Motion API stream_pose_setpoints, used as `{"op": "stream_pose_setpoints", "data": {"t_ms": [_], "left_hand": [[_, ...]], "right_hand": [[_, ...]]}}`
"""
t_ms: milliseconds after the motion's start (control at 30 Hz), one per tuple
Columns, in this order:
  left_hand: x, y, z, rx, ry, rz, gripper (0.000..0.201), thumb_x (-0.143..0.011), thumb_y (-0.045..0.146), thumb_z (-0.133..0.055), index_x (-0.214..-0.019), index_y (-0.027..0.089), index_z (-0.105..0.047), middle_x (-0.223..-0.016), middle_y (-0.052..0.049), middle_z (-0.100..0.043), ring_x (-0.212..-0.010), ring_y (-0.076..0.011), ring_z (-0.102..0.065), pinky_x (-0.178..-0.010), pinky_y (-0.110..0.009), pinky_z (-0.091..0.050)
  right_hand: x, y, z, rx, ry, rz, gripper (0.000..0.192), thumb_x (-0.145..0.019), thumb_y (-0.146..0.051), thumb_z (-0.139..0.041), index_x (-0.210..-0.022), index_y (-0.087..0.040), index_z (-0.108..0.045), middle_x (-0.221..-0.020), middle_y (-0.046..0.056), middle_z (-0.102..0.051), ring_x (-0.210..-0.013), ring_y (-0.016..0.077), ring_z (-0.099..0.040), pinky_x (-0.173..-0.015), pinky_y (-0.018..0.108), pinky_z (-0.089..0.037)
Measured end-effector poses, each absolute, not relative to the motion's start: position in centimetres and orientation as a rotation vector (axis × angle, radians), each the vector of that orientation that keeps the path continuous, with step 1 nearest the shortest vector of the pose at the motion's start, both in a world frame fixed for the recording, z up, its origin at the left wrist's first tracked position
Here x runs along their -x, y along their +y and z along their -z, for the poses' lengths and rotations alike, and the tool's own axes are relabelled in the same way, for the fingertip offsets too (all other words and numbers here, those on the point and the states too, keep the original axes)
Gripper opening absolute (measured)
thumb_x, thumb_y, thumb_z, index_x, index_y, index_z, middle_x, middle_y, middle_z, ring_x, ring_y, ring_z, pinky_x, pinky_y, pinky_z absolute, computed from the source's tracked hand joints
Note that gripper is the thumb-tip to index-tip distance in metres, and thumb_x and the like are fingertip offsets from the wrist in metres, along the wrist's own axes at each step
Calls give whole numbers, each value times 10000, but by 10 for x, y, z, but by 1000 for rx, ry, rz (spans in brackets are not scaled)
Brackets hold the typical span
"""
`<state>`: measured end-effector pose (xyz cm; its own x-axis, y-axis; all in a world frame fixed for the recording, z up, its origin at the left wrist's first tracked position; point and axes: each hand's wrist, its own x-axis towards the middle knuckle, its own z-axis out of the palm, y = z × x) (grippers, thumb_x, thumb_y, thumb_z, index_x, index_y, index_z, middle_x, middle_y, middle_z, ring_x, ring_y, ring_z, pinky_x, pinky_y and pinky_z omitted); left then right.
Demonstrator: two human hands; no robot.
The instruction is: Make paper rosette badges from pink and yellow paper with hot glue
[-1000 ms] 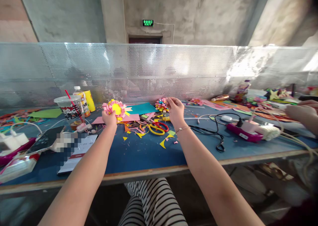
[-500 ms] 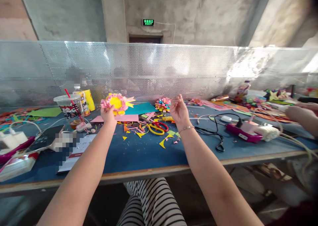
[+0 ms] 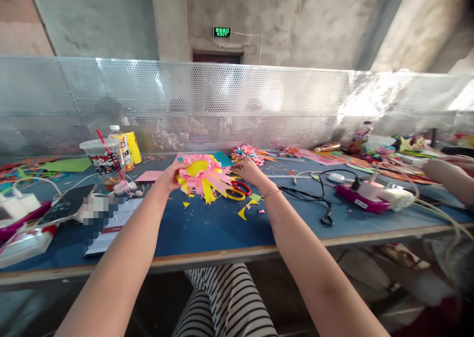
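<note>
My left hand [image 3: 172, 175] is closed on the left edge of a paper flower [image 3: 198, 169], with pink frilled petals, a yellow centre and pink and yellow strips hanging to the lower right. The flower is held above the table. My right hand [image 3: 249, 171] is at its right side, fingers bent and drawn together beside the strip ends. Whatever those fingertips pinch, if anything, is too small to make out. Below and between the hands lie scissors [image 3: 236, 195] with yellow and red handles, partly covered by the strips. Behind my right hand sits another multicoloured paper flower [image 3: 244, 153].
Paper scraps [image 3: 242, 212] litter the blue table [image 3: 222, 233]. At left are a plastic cup [image 3: 101, 167] with a red straw, a bottle [image 3: 117, 142] and a phone [image 3: 68, 204]. At right are cables, a purple power strip [image 3: 363, 199] and another person's arm [image 3: 450, 179]. A perforated metal screen [image 3: 222, 105] stands behind.
My left hand has brought the paper flower right and nearer, turning its strips toward the lower right. My right hand has lowered and moved left, from raised in the air to beside the flower.
</note>
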<state>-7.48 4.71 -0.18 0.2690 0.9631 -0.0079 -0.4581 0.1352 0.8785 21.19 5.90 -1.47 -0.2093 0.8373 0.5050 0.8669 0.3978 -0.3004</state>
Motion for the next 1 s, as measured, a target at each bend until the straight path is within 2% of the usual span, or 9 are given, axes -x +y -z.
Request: {"op": "stream_pose_setpoints", "data": {"t_ms": [167, 233, 300, 433, 600, 733, 867, 933, 1000], "left_hand": [[72, 47, 11, -1233, 841, -731, 326, -571, 259, -750, -835, 166, -582, -657, -25, -646, -615, -178, -642, -532, -254, -501], [69, 49, 15, -1355, 906, -609, 339, -530, 265, -782, -767, 170, -558, -656, -13, -634, -597, -158, -619, -519, -237, -470], [67, 53, 19, -1494, 986, -582, 356, -510, 303, -795, -718, 165, -542, -656, -6, -619, -594, -145, -597, -522, -231, -445], [62, 63, 22, -1862, 1213, -848, 381, -555, 433, -750, -766, 152, -602, -769, -37, -634, -715, -170, -594, -628, -266, -453], [52, 65, 20, -2176, 1273, -1253, 357, -665, 391, -678, -936, 165, -627, -936, -67, -643, -853, -184, -593, -781, -310, -459], [38, 58, 20, -2173, 1049, -1334, 373, -683, 360, -677, -1000, 174, -615, -1009, -71, -636, -892, -170, -593, -786, -301, -470], [27, 54, 24, -2200, 1008, -1296, 388, -667, 325, -700, -1016, 181, -611, -983, -55, -652, -887, -168, -606, -807, -305, -478], [27, 55, 24, -2265, 1040, -1301, 326, -697, 311, -673, -994, 186, -620, -962, -46, -661, -891, -170, -612, -834, -313, -476], [34, 59, 23, -2317, 1170, -1358, 231, -765, 292, -596, -965, 181, -628, -965, -53, -668, -911, -176, -613, -869, -319, -468]], "right_hand": [[-210, 56, 16, 1489, -1984, -197, 422, -881, -218, -470, -1291, -128, -514, -930, 94, -695, -808, 172, -651, -812, 306, -487], [-206, 52, 15, 1420, -1984, -206, 386, -854, -190, -505, -1233, -139, -556, -1054, 107, -673, -886, 182, -647, -866, 323, -475], [-200, 46, 13, 1308, -1944, -391, 328, -851, -183, -501, -1166, -150, -585, -1132, 107, -648, -920, 179, -648, -886, 330, -479], [-185, 31, 2, 960, -1672, -1055, 319, -921, -304, -402, -1194, -185, -516, -1095, 98, -664, -871, 158, -669, -832, 336, -521], [-179, 17, -11, 665, -1482, -1453, 462, -949, -473, -239, -1183, -178, -508, -1125, 128, -653, -945, 196, -660, -855, 390, -509], [-178, 12, -14, 605, -1460, -1526, 561, -944, -506, -127, -1185, -167, -503, -1135, 144, -646, -997, 218, -642, -876, 428, -488], [-174, 10, -13, 626, -1573, -1499, 602, -925, -555, -124, -1214, -171, -487, -1147, 146, -639, -1007, 226, -632, -875, 434, -480], [-174, 14, -10, 691, -1674, -1387, 579, -927, -548, -168, -1217, -170, -496, -1131, 139, -646, -1012, 224, -626, -861, 413, -484], [-176, 21, -5, 876, -1771, -1104, 500, -935, -484, -240, -1187, -163, -529, -1097, 130, -658, -1008, 214, -621, -847, 368, -483]]}}
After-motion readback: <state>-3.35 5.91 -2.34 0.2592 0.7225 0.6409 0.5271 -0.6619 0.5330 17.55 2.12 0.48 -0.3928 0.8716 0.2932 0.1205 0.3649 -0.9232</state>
